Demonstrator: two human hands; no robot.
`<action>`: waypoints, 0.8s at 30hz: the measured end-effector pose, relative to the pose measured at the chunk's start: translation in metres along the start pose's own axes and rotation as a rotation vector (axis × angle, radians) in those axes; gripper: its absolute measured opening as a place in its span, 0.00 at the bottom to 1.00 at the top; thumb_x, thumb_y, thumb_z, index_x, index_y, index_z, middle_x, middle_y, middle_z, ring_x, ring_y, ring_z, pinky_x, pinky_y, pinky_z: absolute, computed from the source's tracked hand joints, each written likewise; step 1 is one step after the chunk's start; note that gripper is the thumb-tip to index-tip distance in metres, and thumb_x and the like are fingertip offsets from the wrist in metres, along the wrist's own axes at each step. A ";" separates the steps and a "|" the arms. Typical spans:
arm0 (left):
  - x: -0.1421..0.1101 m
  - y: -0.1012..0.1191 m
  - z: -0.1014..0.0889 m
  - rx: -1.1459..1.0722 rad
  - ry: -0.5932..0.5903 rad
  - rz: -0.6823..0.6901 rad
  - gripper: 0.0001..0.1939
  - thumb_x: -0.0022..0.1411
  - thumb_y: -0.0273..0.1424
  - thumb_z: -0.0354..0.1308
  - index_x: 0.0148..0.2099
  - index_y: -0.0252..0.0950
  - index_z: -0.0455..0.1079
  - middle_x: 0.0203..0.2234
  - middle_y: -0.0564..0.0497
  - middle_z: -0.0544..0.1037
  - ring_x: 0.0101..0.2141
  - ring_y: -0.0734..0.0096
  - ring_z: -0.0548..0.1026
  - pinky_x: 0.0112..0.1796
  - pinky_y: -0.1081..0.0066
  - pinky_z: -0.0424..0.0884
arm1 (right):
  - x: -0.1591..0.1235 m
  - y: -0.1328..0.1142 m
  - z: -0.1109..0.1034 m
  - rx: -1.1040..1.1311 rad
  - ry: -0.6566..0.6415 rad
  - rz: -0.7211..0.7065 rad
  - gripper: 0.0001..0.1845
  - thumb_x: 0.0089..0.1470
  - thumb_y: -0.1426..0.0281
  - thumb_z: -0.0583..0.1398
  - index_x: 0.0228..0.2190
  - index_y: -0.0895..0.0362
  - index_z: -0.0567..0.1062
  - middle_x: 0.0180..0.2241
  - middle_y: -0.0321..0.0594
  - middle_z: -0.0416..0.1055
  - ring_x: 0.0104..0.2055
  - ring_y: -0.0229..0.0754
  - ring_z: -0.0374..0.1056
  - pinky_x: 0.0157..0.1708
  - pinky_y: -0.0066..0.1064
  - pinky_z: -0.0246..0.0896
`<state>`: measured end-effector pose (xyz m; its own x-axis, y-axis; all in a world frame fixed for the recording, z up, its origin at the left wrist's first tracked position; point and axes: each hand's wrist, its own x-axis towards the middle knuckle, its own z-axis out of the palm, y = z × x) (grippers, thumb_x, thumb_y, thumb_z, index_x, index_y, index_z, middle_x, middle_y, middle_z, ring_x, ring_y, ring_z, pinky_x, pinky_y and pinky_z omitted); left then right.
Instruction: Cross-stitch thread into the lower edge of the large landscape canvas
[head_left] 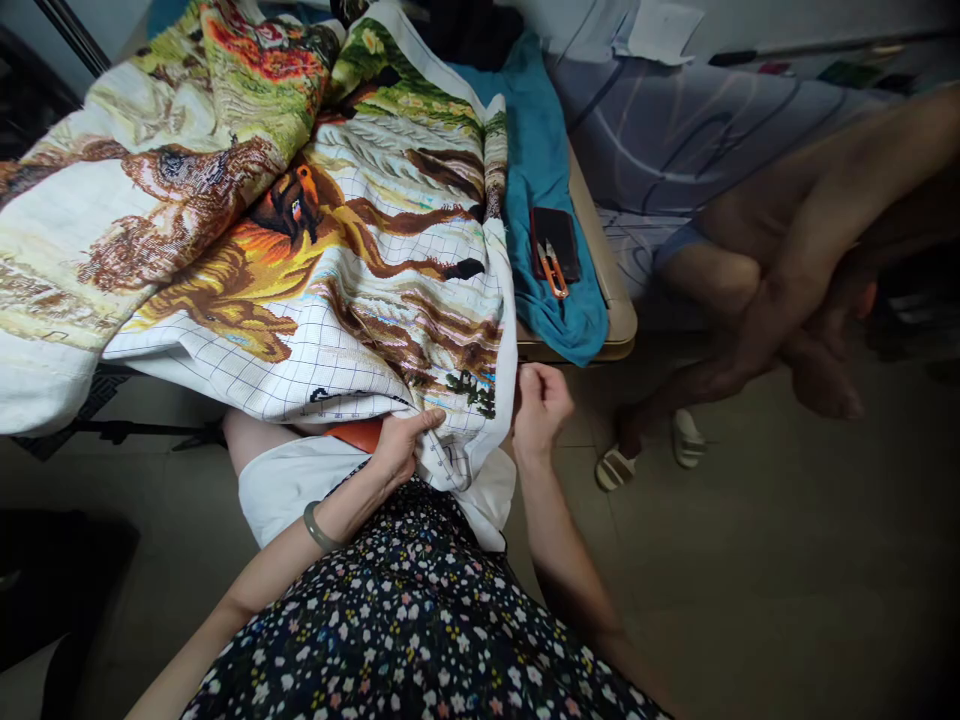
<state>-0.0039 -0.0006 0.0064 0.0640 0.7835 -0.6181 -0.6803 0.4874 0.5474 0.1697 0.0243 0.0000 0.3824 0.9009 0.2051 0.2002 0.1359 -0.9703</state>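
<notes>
A large cross-stitch cloth point(315, 230) with brown horses on a gridded white ground lies over my lap and the table. My left hand point(401, 450) grips its lower edge from beneath, thumb on top near a small green stitched patch point(469, 390). My right hand point(540, 405) is closed in a pinch at the cloth's right edge; whatever it pinches is too small to make out. A grey-green bangle point(319, 530) circles my left wrist.
A teal cloth point(540, 150) covers the table edge, with a dark case point(559, 240) and orange thread snips point(553, 272) on it. Another person sits at the right, legs point(787, 280) bare, sandalled feet point(645, 455) on the tiled floor.
</notes>
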 end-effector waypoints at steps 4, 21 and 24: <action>0.001 -0.002 0.000 0.007 -0.013 0.002 0.20 0.29 0.29 0.75 0.28 0.30 0.75 0.25 0.47 0.80 0.30 0.62 0.78 0.41 0.61 0.72 | -0.006 -0.034 -0.002 -0.348 -0.282 -0.455 0.04 0.55 0.68 0.63 0.32 0.52 0.80 0.31 0.40 0.75 0.36 0.45 0.67 0.39 0.37 0.63; 0.001 0.000 0.000 -0.001 -0.029 -0.001 0.21 0.28 0.29 0.75 0.30 0.30 0.76 0.27 0.45 0.81 0.32 0.60 0.79 0.42 0.61 0.72 | -0.013 -0.058 0.003 0.385 -0.360 0.067 0.21 0.51 0.52 0.65 0.23 0.52 0.65 0.12 0.22 0.54 0.13 0.30 0.49 0.26 0.30 0.66; 0.000 0.001 0.000 0.006 -0.019 0.003 0.20 0.28 0.30 0.75 0.28 0.31 0.75 0.24 0.47 0.80 0.30 0.61 0.78 0.41 0.61 0.72 | -0.019 -0.043 0.004 0.107 -0.485 0.114 0.12 0.55 0.59 0.63 0.27 0.54 0.72 0.12 0.25 0.58 0.14 0.31 0.52 0.18 0.24 0.55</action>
<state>-0.0047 -0.0002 0.0072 0.0759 0.7922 -0.6055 -0.6759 0.4873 0.5528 0.1505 0.0031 0.0378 -0.0712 0.9967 0.0384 0.0786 0.0440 -0.9959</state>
